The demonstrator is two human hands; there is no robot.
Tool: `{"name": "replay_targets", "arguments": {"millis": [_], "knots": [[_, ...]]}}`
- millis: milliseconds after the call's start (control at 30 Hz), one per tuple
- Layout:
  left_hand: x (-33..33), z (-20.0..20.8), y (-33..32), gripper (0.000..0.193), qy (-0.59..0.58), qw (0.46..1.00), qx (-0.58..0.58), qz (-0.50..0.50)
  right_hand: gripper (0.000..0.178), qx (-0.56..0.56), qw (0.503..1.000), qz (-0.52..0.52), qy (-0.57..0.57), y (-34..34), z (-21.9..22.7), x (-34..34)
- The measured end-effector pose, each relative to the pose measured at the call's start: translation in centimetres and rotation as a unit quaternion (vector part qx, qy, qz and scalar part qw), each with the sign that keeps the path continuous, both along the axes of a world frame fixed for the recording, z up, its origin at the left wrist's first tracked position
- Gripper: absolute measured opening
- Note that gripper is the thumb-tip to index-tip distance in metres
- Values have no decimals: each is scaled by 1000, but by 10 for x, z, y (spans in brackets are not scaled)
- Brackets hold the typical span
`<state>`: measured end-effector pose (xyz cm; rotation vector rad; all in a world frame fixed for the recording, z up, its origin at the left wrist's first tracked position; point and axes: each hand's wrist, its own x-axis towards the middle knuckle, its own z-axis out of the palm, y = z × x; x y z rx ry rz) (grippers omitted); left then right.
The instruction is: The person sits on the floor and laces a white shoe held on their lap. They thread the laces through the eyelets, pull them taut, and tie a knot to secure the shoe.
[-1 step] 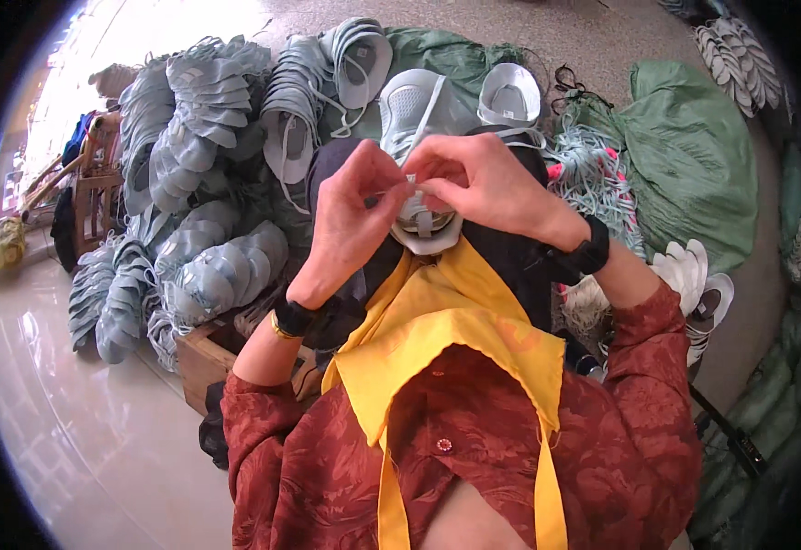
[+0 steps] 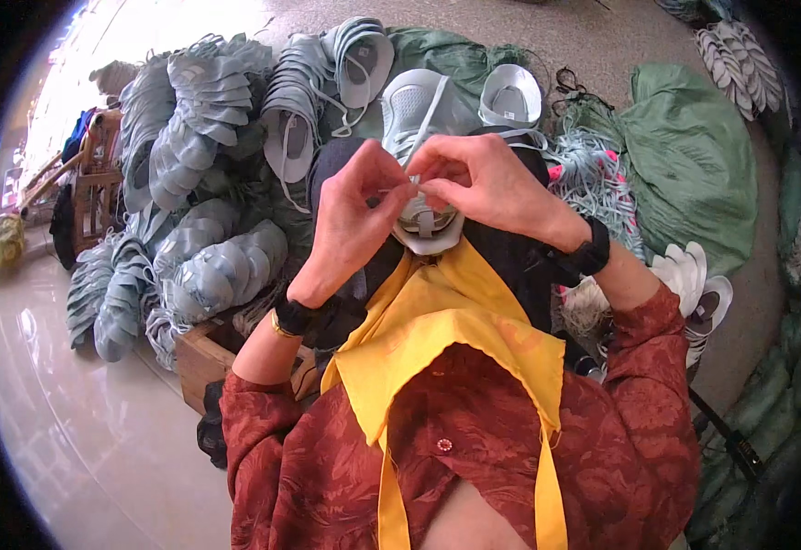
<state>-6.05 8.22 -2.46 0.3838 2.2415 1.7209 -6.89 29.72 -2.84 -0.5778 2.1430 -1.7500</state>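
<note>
Head view: pale shoe point(image 2: 402, 108) is set between the knees, toe far, heel near. White lace point(image 2: 430, 115) is pinched above it by left hand point(image 2: 354, 215) and right hand point(image 2: 501, 188), fingertips close together. Pale uppers point(image 2: 203, 124) are heaped left.

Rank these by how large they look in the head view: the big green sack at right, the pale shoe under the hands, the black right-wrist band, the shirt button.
1. Green sack
2. Pale shoe, partly hidden
3. Black wristband
4. Shirt button
</note>
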Motion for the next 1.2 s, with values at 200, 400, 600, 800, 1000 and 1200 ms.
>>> {"name": "replay_targets", "arguments": {"millis": [200,400,600,800,1000,1200], "knots": [[2,-3,3,16,3,1000,-29,1,13,105,982,-89,127,-1,1,8],[-8,-8,0,19,132,984,-113,43,13,175,965,-155,120,4,-4,8],[-9,-18,-2,21,128,983,-120,50,8,205,952,-183,137,1,-12,9],[-9,-21,-1,18,144,981,-118,48,8,204,954,-189,116,-5,-13,10],[-8,-26,-1,15,150,981,-113,48,12,181,961,-207,37,-10,-18,10],[-7,-30,1,13,158,981,-105,52,13,81,974,-207,-52,-11,-36,5]]}}
